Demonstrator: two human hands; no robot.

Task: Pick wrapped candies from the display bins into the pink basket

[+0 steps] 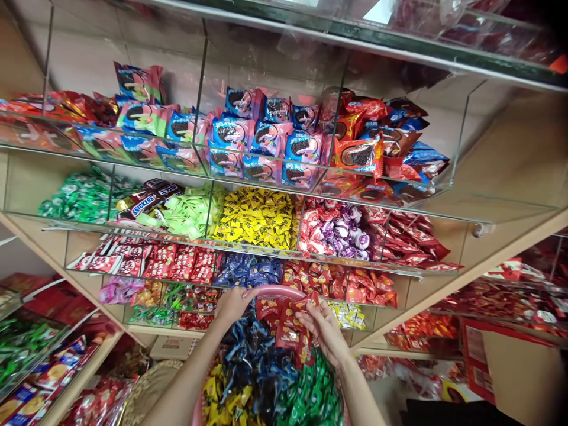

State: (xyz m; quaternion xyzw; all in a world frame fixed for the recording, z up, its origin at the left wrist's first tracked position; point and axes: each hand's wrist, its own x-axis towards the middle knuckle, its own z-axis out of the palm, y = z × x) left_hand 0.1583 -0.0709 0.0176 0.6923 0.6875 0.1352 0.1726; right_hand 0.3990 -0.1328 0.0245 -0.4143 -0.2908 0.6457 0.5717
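Observation:
A pink basket [280,289] filled with wrapped sweets is in the low middle of the view. My left hand [234,305] is closed on its far rim at the left. Over the basket's far right side, my right hand [323,324] has its fingers bent against red candy packets [290,331] and pinches one near the rim. Beside and below these packets lie dark blue wrapped sweets [255,355], green wrapped sweets [316,390] and yellow wrapped sweets [217,390]. My forearms cover parts of the basket's sides.
Glass-fronted shelves rise ahead, holding yellow packets [255,219], purple sweets [354,231], Snickers bars [146,202] and cookie packs [231,133]. Just behind the basket are bins of blue sweets [248,271] and red sweets [315,278]. A cardboard box [523,367] stands at the right.

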